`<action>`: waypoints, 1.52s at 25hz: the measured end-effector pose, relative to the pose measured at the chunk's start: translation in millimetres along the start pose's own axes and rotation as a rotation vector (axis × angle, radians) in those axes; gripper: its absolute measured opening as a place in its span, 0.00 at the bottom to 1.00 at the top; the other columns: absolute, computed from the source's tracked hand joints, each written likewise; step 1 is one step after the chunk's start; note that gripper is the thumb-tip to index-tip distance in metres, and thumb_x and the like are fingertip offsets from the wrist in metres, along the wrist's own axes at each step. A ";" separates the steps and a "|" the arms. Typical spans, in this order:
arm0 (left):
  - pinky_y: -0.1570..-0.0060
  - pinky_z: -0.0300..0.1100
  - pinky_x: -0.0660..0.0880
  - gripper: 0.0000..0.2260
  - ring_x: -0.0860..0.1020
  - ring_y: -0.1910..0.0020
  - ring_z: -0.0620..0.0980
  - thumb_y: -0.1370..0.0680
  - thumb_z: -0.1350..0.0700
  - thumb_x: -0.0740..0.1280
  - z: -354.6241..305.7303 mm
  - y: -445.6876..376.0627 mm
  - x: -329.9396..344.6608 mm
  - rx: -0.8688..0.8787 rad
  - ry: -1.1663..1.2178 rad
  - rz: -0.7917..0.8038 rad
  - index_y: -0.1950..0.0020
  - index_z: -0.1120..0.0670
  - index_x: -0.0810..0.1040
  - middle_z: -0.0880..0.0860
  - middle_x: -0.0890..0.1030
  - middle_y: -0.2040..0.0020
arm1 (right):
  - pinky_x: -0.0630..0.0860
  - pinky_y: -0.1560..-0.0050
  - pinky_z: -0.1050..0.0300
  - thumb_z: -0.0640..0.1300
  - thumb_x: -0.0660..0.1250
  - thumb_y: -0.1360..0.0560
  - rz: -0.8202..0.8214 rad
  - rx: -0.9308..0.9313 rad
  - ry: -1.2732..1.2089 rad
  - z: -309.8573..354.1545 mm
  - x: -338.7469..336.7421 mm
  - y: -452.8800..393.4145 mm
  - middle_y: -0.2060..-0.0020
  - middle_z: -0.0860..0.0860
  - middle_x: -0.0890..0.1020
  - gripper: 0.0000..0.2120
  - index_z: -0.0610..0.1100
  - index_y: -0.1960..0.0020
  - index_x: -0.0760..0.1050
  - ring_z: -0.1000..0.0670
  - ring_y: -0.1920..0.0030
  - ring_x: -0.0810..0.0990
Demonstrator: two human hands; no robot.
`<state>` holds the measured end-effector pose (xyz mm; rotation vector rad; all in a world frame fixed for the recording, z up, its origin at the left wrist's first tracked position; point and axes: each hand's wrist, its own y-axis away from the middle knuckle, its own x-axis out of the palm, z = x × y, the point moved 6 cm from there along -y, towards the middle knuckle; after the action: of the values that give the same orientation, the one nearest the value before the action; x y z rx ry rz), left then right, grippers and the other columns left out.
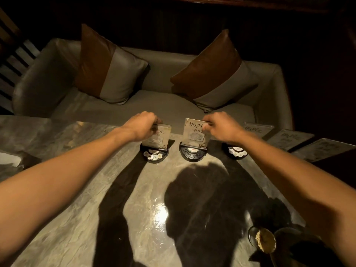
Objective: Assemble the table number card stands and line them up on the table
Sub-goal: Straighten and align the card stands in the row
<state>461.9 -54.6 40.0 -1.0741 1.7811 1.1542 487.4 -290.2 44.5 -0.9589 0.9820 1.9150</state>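
Head view, left hand: your left hand (pixel 141 125) was closed over the top edge of the left card (pixel 157 136), fingers curled around it from above, gripping it.
Head view, right hand: your right hand (pixel 221 125) pinched the upper right edge of the middle card (pixel 194 132) between thumb and fingers, holding it.
Left card: it stood upright in the left base (pixel 154 154), a dark round stand on the far part of the table (pixel 77 189); your hand hid part of the print.
Middle card: it stood upright in the middle base (pixel 192 152), just beside the left stand and apart from it; dark characters showed on its face.
Third base: a third base (pixel 236 151) sat to the right of the middle one, partly under your right wrist, with no card standing in it.
Loose cards: three flat cards (pixel 290 139) lay in a row along the table's far right edge, next to one another; their print was too dim to read.
Table: the marble-look top carried the shadows of your arms and head, and a bright glare spot near its middle.
Near right corner: a dark glass vessel (pixel 264 240) with a pale, gold-toned top sat there; you could not tell what it was.
Behind the table: a grey sofa (pixel 163 106) held two brown-and-grey cushions (pixel 109 72) leaning against its back.
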 end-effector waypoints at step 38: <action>0.52 0.46 0.75 0.09 0.81 0.50 0.51 0.22 0.58 0.70 -64.4 -74.6 12.5 0.145 0.023 -0.004 0.42 0.52 0.82 0.51 0.85 0.51 | 0.74 0.50 0.55 0.45 0.67 0.19 0.011 0.021 0.010 -69.4 -21.1 -1.7 0.49 0.49 0.84 0.10 0.46 0.40 0.81 0.49 0.49 0.80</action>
<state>516.8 -136.2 25.9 -1.0089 1.8494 0.9975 516.6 -355.7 32.9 -0.9540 1.0137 1.9073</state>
